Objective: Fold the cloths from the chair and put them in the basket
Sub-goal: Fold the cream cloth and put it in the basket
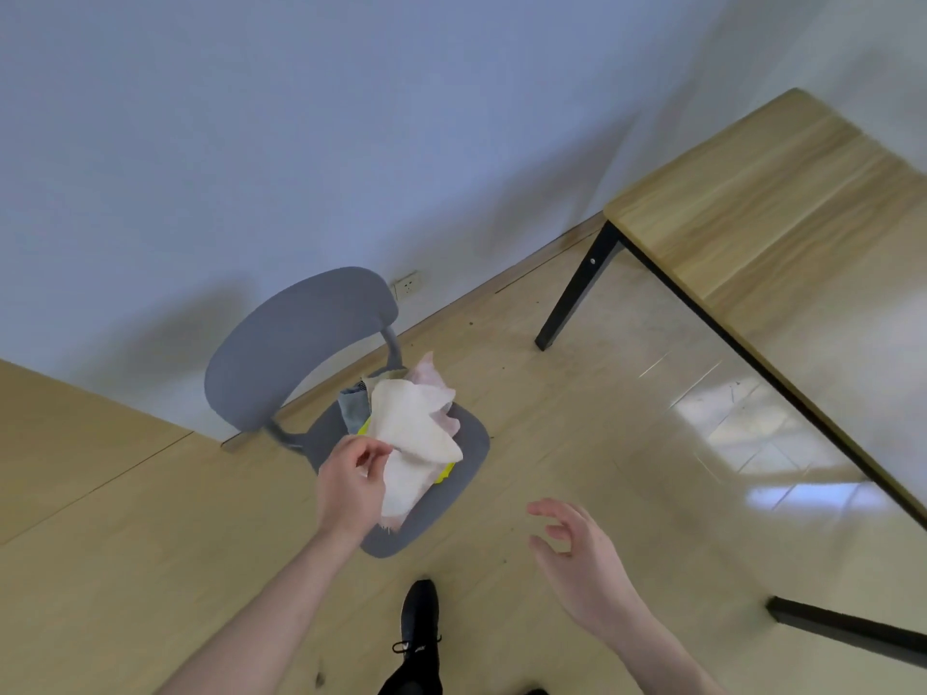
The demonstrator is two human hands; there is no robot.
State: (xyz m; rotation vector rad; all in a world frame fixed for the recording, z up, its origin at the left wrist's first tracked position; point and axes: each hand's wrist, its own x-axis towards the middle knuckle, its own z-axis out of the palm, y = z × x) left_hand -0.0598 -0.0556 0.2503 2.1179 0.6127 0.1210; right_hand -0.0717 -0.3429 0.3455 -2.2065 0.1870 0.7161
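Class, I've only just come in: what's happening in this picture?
A person stands over a grey chair piled with cloths. Their left hand pinches the edge of the cream cloth on top of the pile, while the right hand hovers open and empty nearby. No basket shows, and nothing looks folded yet.

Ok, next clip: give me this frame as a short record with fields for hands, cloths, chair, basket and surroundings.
left hand: left hand pinching the edge of the cream fabric cloth
right hand: right hand open, fingers spread, above the floor, holding nothing
cloths: cream cloth on top of a loose pile with a pale pink cloth, grey-blue cloth and yellow cloth
chair: grey plastic chair, pile on its seat
basket: not in view
surroundings: light wooden table with black legs, black shoe
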